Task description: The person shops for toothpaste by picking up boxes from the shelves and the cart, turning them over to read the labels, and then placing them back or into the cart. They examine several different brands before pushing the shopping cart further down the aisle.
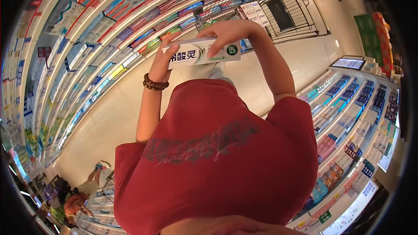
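A white box with dark blue characters and a green round mark is held level in front of my red shirt. My left hand, with a beaded bracelet on the wrist, grips its left end. Across the top and front of the box, toward its right half, lie the fingers of my right hand, the thumb pressed on the front face. The far side of the box is hidden.
A wire shopping cart holding white boxes stands ahead. Shelves of boxed goods curve along the left, and more shelves line the right. Another person is at the lower left.
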The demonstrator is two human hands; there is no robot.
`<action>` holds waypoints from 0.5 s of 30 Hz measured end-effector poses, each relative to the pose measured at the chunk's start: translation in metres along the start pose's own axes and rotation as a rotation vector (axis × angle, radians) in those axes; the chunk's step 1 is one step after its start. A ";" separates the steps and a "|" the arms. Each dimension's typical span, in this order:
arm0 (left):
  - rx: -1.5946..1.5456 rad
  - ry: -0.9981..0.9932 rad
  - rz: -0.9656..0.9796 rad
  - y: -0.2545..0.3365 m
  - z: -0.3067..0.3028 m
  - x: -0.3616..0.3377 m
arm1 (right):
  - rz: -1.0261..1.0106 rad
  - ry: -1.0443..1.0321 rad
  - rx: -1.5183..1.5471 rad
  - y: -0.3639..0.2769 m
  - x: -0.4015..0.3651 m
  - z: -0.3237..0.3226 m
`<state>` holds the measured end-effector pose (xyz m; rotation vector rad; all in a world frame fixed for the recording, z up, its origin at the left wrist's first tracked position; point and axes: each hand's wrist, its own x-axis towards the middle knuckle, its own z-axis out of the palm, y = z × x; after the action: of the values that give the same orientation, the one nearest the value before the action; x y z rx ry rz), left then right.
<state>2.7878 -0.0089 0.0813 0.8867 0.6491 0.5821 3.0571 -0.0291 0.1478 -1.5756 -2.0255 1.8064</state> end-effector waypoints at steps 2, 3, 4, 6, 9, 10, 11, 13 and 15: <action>-0.091 0.031 -0.005 0.004 -0.016 -0.022 | -0.100 0.071 0.129 -0.022 0.005 0.012; -0.133 0.041 0.005 0.006 -0.023 -0.033 | -0.204 0.161 0.157 -0.019 0.010 0.017; -0.174 0.054 0.013 0.009 -0.030 -0.045 | -0.310 0.247 0.190 -0.008 0.016 0.024; -0.273 0.102 -0.003 0.023 -0.038 -0.068 | -0.305 0.194 0.613 -0.013 0.008 0.030; -0.244 0.201 0.118 0.038 -0.044 -0.097 | -0.531 0.244 1.004 -0.005 0.023 0.068; -0.225 0.209 0.143 0.040 -0.049 -0.106 | -0.540 0.315 0.967 -0.015 0.023 0.083; -0.155 0.249 0.189 0.042 -0.052 -0.113 | -0.463 0.364 0.980 -0.028 0.026 0.095; -0.016 0.320 0.266 0.043 -0.049 -0.123 | -0.301 0.473 1.004 -0.055 0.038 0.114; -0.083 0.321 0.275 0.043 -0.049 -0.128 | -0.380 0.567 0.838 -0.057 0.053 0.124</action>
<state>2.6593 -0.0517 0.1286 0.8172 0.7907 1.0058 2.9221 -0.0767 0.1176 -1.1428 -1.0103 1.5010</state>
